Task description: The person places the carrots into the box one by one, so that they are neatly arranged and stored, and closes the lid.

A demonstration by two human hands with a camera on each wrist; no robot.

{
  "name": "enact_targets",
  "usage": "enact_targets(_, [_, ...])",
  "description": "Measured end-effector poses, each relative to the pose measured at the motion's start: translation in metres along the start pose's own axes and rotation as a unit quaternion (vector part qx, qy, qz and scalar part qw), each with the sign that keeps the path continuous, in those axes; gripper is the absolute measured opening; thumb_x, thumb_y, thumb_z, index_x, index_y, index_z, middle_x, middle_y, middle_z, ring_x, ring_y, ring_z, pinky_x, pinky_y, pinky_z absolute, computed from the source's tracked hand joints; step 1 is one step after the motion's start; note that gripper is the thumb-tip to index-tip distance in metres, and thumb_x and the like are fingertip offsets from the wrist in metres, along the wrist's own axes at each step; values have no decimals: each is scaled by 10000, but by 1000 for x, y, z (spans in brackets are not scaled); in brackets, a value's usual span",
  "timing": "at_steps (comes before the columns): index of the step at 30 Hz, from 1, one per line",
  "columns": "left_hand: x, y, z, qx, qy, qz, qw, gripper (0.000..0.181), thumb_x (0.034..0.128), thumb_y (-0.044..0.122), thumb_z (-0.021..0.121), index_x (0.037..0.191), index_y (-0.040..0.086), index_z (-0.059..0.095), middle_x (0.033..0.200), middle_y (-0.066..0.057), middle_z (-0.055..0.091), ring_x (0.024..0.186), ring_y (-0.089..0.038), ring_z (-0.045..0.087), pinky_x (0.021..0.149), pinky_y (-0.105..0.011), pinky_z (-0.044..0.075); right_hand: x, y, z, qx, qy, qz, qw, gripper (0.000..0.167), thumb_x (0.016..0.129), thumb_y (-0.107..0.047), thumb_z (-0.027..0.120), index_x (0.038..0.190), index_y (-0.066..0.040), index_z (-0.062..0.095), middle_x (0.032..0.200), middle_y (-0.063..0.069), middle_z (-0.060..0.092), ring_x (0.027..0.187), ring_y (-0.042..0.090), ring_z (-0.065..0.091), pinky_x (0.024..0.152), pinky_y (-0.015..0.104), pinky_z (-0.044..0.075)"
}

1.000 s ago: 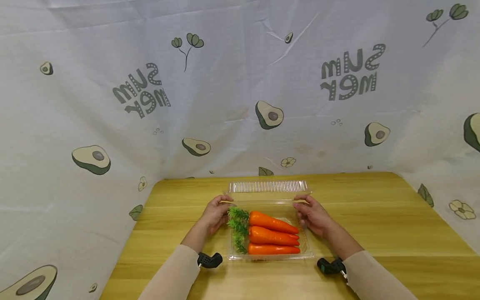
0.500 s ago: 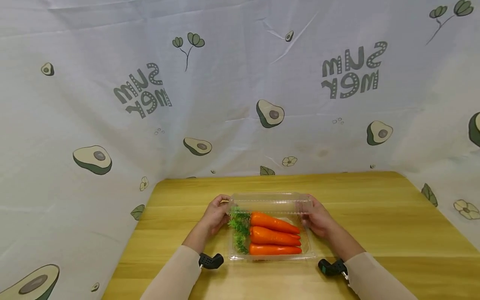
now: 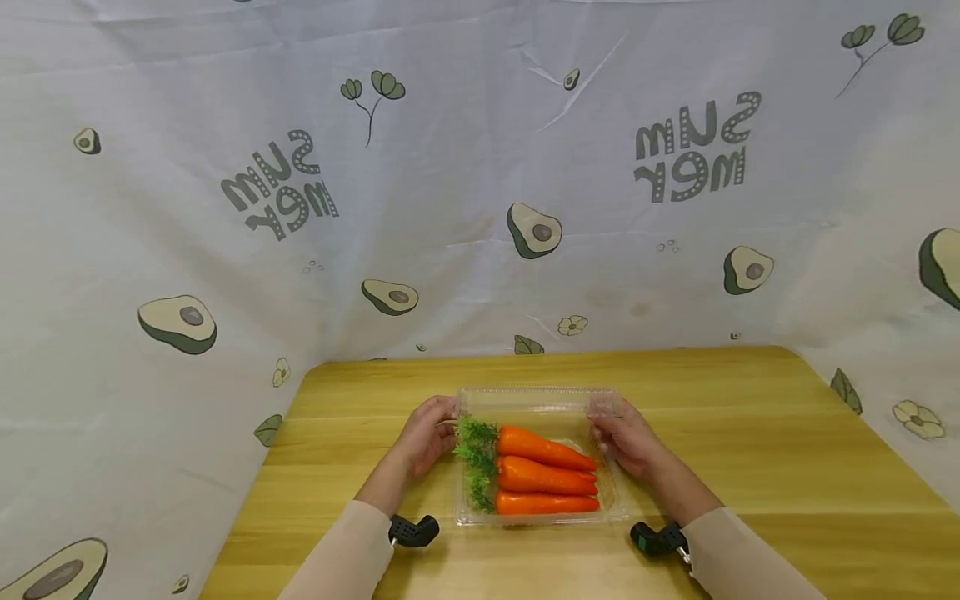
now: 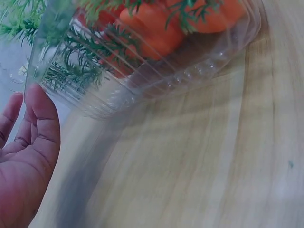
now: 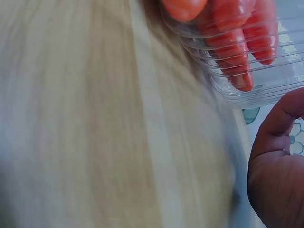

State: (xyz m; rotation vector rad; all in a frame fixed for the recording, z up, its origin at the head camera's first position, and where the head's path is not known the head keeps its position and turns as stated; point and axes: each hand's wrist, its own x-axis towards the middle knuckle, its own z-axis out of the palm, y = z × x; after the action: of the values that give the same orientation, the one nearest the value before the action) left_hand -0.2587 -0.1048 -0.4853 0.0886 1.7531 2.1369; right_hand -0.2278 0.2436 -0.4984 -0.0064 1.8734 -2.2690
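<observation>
Three orange carrots (image 3: 546, 475) with green leafy tops (image 3: 476, 458) lie side by side in a clear plastic clamshell container (image 3: 540, 518). Its hinged lid (image 3: 532, 400) is raised along the far side. My left hand (image 3: 426, 437) pinches the lid at the far left corner, its thumb against the plastic in the left wrist view. At the far right corner my right hand (image 3: 628, 437) holds the lid, with fingers partly seen through the clear plastic. Most of the right fingers are out of frame in the right wrist view.
The container stands on a wooden table (image 3: 720, 433). A white cloth (image 3: 450, 167) printed with avocados hangs behind and at both sides. Black wrist-worn devices (image 3: 414, 531) sit near the container's front corners.
The lid has swung up from lying back behind the container to a raised position, with both hands still at its corners. The carrots have stayed put in the container.
</observation>
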Motion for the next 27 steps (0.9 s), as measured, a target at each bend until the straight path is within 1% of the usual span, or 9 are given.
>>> enact_targets(5, [0,-1,-4,-41,133,20,9999,132,1028,165,541,1137,95,567,1005,9,627,793,-119,609,699,-260,530,1,-3,5,10,157,100,9998,201,1082,-145,488,1020,-308,588,866,-102,584,647,39,532,563,171,485])
enact_targets(9, [3,-2,-3,-153,177,41,9997,171,992,108,576,1155,58,563,1012,3,653,833,-128,645,726,-267,551,1,-8,8,-277,616,542,9962,79,1064,-268,554,1050,-333,597,888,-105,596,699,66,558,594,199,514])
enact_targets(11, [4,-3,-3,-147,247,58,9996,194,986,100,588,1168,41,561,1014,0,657,846,-126,658,739,-272,557,1,-10,10,-444,666,676,9945,46,1050,-318,578,1090,-337,592,890,-114,600,717,68,568,611,207,527])
enact_targets(13, [4,-3,-4,-131,403,80,9991,216,981,87,596,1183,18,563,1008,-6,653,845,-122,654,738,-274,557,3,-11,11,-409,622,731,9945,76,1040,-331,596,1116,-326,603,908,-122,633,719,61,572,620,208,536])
enact_targets(16, [3,-3,-6,-26,649,138,9978,268,978,86,598,1221,-20,561,999,-13,629,841,-118,620,722,-265,535,5,-12,11,-22,458,649,9968,131,1067,-270,551,1177,-291,618,967,-128,689,719,43,594,645,183,551])
enact_targets(18, [3,-3,-8,82,787,167,9967,296,978,93,605,1243,-32,559,984,-11,619,835,-118,597,704,-261,511,4,-13,9,288,401,634,9968,187,1087,-264,501,1239,-244,608,1006,-124,704,766,25,624,695,166,565])
enact_targets(20, [3,-3,-8,132,866,171,9960,313,981,98,612,1262,-29,560,973,-3,621,832,-119,586,693,-263,491,0,-15,8,348,366,582,9970,277,1101,-263,460,1344,-166,552,1051,-107,683,846,20,647,753,156,566])
enact_targets(24, [0,-2,-7,125,951,190,9952,321,976,102,626,1268,-21,572,971,3,652,836,-121,603,696,-272,491,-13,-23,7,-621,217,611,9960,516,1098,-334,448,1493,-13,363,1094,-95,636,925,43,658,787,186,567])
enact_targets(27, [-1,-1,-6,158,959,216,9950,329,976,107,629,1270,-31,575,1005,-17,665,860,-127,616,719,-275,504,-26,-29,9,-1289,139,728,9889,585,1089,-345,455,1521,18,301,1109,-74,629,915,85,656,723,218,551])
